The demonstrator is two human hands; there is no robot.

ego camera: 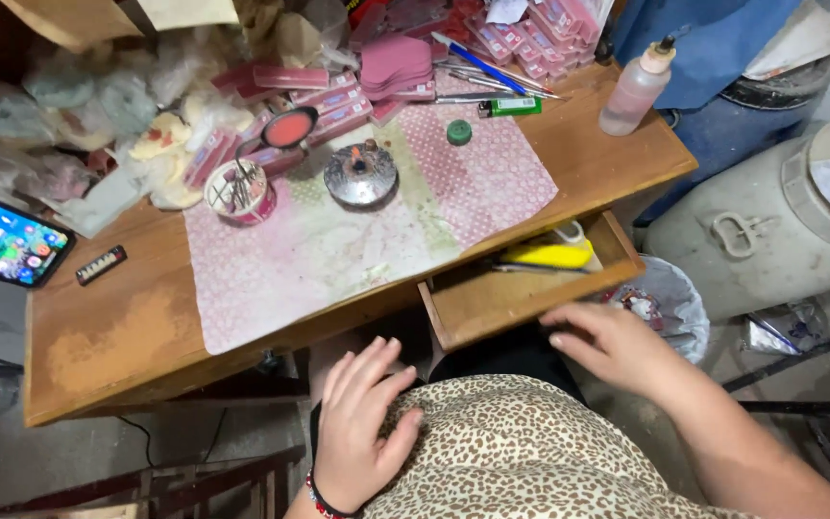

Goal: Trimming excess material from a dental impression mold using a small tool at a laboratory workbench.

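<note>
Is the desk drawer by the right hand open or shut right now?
Open. The drawer is pulled out from the desk, showing a yellow object inside; the right hand is at its front edge.

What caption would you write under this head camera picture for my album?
Seated at a cluttered wooden desk, right hand by the open drawer, left hand on a spotted lap.

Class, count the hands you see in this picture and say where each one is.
2. The left hand rests on the leopard-print cloth; the right hand reaches just below the open drawer. None seem hidden.

Open drawer (492, 306) front free; yellow tool (548, 255) blocks rear.
</note>
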